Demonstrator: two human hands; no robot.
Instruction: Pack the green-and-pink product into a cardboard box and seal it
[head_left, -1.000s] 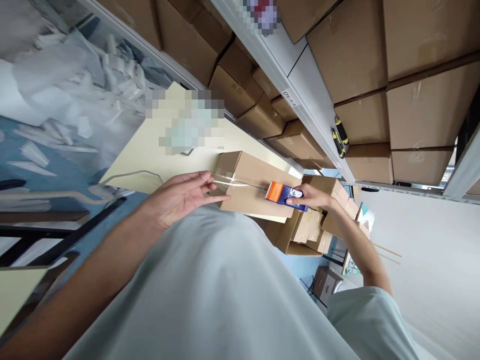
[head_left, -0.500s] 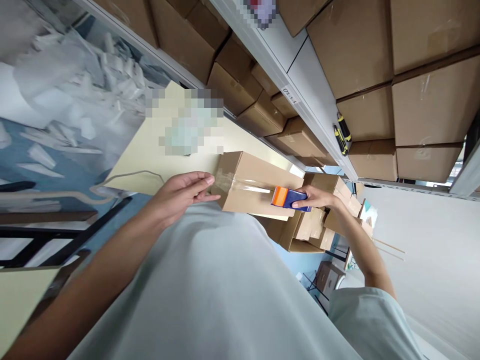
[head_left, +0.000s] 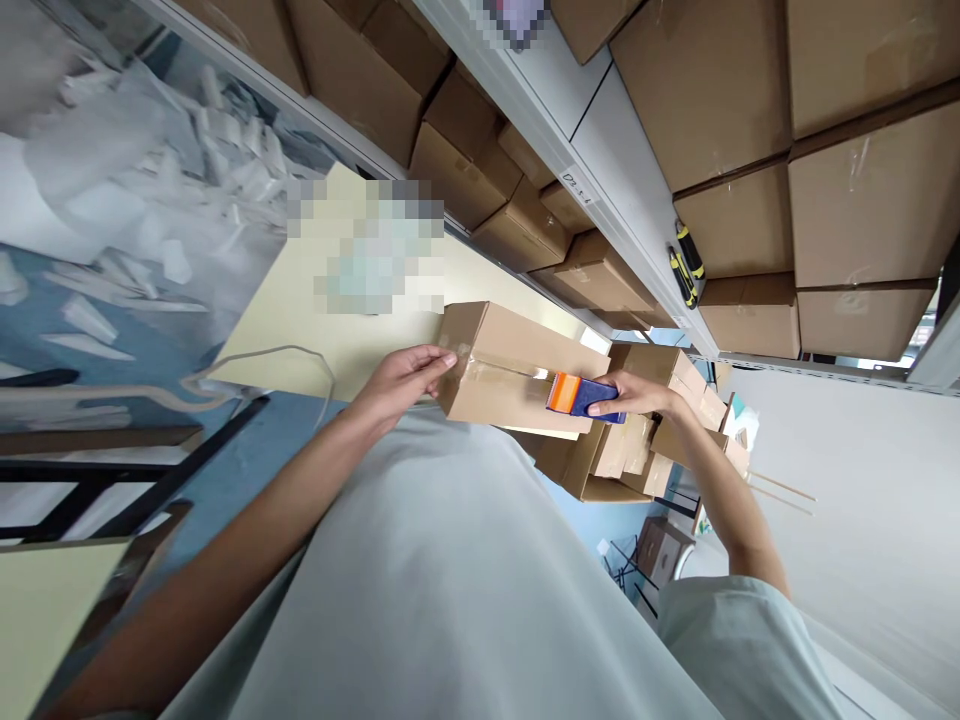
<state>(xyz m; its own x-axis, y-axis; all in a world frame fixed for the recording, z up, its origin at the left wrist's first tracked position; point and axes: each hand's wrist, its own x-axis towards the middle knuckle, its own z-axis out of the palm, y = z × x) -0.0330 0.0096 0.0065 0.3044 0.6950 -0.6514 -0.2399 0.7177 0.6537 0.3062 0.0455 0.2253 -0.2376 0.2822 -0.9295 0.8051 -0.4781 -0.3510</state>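
Observation:
A long cardboard box [head_left: 517,335] lies on the pale yellow table in front of my body. Clear tape runs along the box's near top face. My left hand [head_left: 409,382] is at the box's left end, thumb and index finger close together against its edge. Its other fingers curl in and are partly hidden. My right hand [head_left: 634,393] is closed around a tape dispenser [head_left: 592,398], dark blue with an orange front. The dispenser's orange end rests over the tape line, toward the box's right part.
Shelves with stacked cartons [head_left: 712,90] rise beyond the table [head_left: 292,300]. Two yellow-black cutters [head_left: 682,275] lie on the shelf edge. More cartons [head_left: 626,450] stand at the right. A pale cable [head_left: 262,352] crosses the table's left end; white packing material [head_left: 150,160] lies at left.
My left hand has moved right onto the box's end, and its spread fingers have drawn together. The right hand with the tape dispenser has barely shifted.

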